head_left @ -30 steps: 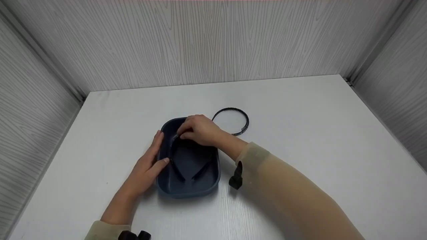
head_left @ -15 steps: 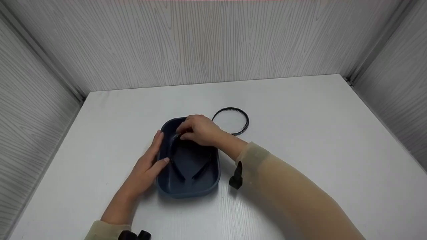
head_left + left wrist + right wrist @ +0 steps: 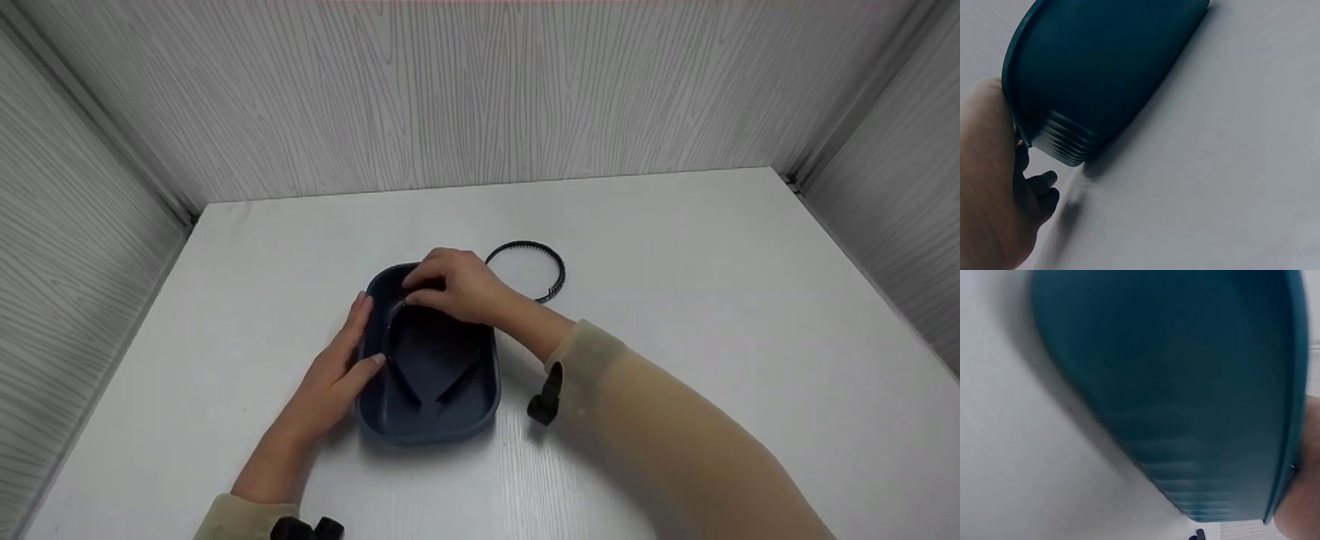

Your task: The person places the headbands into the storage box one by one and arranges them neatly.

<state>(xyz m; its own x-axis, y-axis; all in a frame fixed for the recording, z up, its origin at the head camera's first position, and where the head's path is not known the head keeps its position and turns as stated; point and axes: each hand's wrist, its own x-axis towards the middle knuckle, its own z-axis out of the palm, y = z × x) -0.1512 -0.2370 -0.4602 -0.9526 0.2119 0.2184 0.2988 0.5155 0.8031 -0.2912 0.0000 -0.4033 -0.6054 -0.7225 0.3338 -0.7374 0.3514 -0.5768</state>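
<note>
A dark blue plastic box (image 3: 427, 435) with rounded corners stands on the white table, and its ribbed end shows in the left wrist view. My left hand (image 3: 330, 379) holds the box's left side, fingers along the outside and thumb over the rim. Inside the box lies a dark headband (image 3: 407, 386), its two ends pointing toward me and its far part hidden by my right hand. My right hand (image 3: 457, 283) reaches over the far right rim, thumb beside the headband's curve, index finger apart from the thumb. In the right wrist view the box wall hides most of that hand.
A black toothed headband (image 3: 562, 276) lies on the table (image 3: 675, 300) just past the box's far right corner, close to my right wrist. Grey wood-grain panels (image 3: 480, 97) enclose the table at the back and both sides.
My right hand has risen slightly and its index finger has parted from the thumb at the headband. My left hand keeps its place on the box. The head view has shifted slightly.
</note>
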